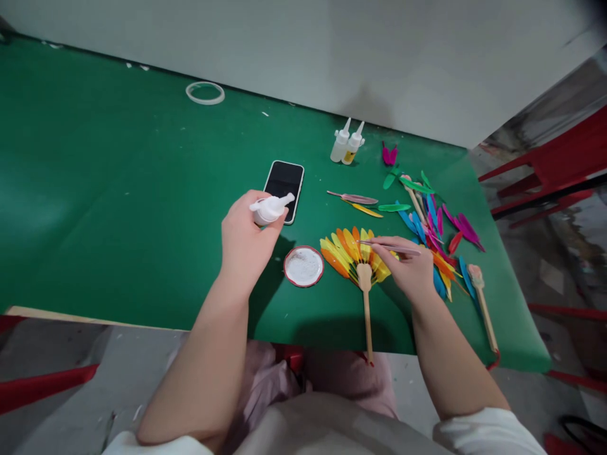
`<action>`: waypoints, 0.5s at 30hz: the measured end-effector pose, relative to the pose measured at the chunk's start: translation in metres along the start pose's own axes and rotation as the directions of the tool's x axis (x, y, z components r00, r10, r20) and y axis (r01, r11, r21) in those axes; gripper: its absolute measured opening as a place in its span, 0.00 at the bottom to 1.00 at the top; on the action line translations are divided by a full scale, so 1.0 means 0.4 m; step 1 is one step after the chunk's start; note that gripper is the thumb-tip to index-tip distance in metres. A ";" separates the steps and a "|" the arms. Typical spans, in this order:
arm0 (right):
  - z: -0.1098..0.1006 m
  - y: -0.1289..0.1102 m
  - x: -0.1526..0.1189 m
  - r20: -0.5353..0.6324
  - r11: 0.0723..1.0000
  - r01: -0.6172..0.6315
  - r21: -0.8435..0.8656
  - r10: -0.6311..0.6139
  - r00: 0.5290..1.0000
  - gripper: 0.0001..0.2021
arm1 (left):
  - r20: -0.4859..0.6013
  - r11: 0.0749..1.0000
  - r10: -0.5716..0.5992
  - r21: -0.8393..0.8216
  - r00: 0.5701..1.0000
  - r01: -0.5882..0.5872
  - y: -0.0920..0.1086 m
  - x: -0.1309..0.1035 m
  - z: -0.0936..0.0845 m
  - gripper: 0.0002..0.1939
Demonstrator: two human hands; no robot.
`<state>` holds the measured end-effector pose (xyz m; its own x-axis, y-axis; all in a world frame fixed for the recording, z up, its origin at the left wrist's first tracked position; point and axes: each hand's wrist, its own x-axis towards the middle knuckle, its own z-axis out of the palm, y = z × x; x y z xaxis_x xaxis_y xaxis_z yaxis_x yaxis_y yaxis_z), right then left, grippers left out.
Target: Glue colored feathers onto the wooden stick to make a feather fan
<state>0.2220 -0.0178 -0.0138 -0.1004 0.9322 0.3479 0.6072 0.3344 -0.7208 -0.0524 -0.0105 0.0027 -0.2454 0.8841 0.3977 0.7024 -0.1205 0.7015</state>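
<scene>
My left hand [249, 237] is closed around a white glue bottle [271, 208], its nozzle tilted up to the right, held above the table near a phone [287, 183]. My right hand [403, 265] pinches a pair of tweezers [396, 248], whose tips reach over the feathers of a fan. That feather fan [348, 249] has yellow and orange feathers spread from a wooden handle [367, 309], which points toward me past the table edge. Whether the tips grip a feather, I cannot tell. Between my hands lies a red-rimmed lid [304, 266] with a whitish, smudged inside.
Two small bottles with pointed nozzles [348, 145] stand near the wall. Loose coloured feathers [434, 221] and another wooden handle [484, 306] lie on the right. A clear ring [205, 93] rests at the back left of the green table [118, 189]. Red chairs [564, 158] stand beyond the right edge.
</scene>
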 end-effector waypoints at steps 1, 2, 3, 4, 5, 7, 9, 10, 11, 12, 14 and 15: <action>0.005 0.000 0.000 0.006 1.000 0.015 -0.005 -0.015 1.000 0.05 | 0.000 1.000 0.001 0.001 1.000 -0.001 -0.001 -0.001 0.001 0.07; 0.010 0.000 0.000 0.015 0.999 0.032 -0.009 -0.032 0.999 0.05 | 0.000 1.000 0.002 0.001 1.000 -0.002 -0.002 -0.002 0.001 0.07; 0.015 0.000 0.000 0.027 0.999 0.047 -0.014 -0.047 0.999 0.05 | 0.001 1.000 0.003 -0.001 1.000 -0.003 -0.003 -0.002 0.001 0.07; 0.020 0.001 -0.001 0.041 0.998 0.058 -0.017 -0.057 0.998 0.05 | 0.003 1.000 0.004 -0.003 1.000 -0.004 -0.003 -0.003 0.001 0.07; 0.023 0.002 -0.001 0.055 0.998 0.064 -0.018 -0.063 0.997 0.05 | 0.007 1.000 0.004 -0.006 1.000 -0.004 -0.003 -0.003 0.000 0.07; 0.030 0.005 -0.002 0.069 0.998 0.068 -0.018 -0.067 0.995 0.06 | 0.014 1.000 0.004 -0.011 1.000 -0.004 -0.002 -0.003 -0.001 0.07; 0.035 0.007 -0.001 0.072 0.996 0.083 -0.019 -0.081 0.994 0.06 | 0.018 1.000 0.005 -0.011 1.000 -0.004 -0.001 -0.002 -0.003 0.07; 0.038 0.007 -0.001 0.073 0.995 0.097 -0.020 -0.096 0.993 0.06 | 0.021 1.000 0.005 -0.007 1.000 -0.004 0.000 -0.002 -0.003 0.07; 0.040 0.006 0.000 0.076 0.993 0.113 -0.020 -0.111 0.991 0.06 | 0.021 1.000 0.006 -0.002 1.000 -0.005 0.000 -0.002 -0.004 0.07; 0.042 0.005 0.001 0.078 0.992 0.126 -0.021 -0.124 0.989 0.06 | 0.022 1.000 0.007 0.005 1.000 -0.007 0.000 -0.001 -0.004 0.07; 0.045 0.003 0.001 0.082 0.990 0.137 -0.027 -0.134 0.988 0.07 | 0.022 1.000 0.012 0.017 1.000 -0.013 0.000 -0.001 -0.004 0.07; 0.046 0.002 0.001 0.087 0.990 0.140 -0.031 -0.137 0.987 0.07 | 0.021 1.000 0.016 0.020 1.000 -0.017 0.000 -0.001 -0.004 0.06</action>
<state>0.2079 -0.0145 -0.0252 -0.2511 0.8859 0.3900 0.6109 0.4576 -0.6461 -0.0533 -0.0117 0.0033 -0.2198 0.8914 0.3965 0.7199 -0.1261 0.6825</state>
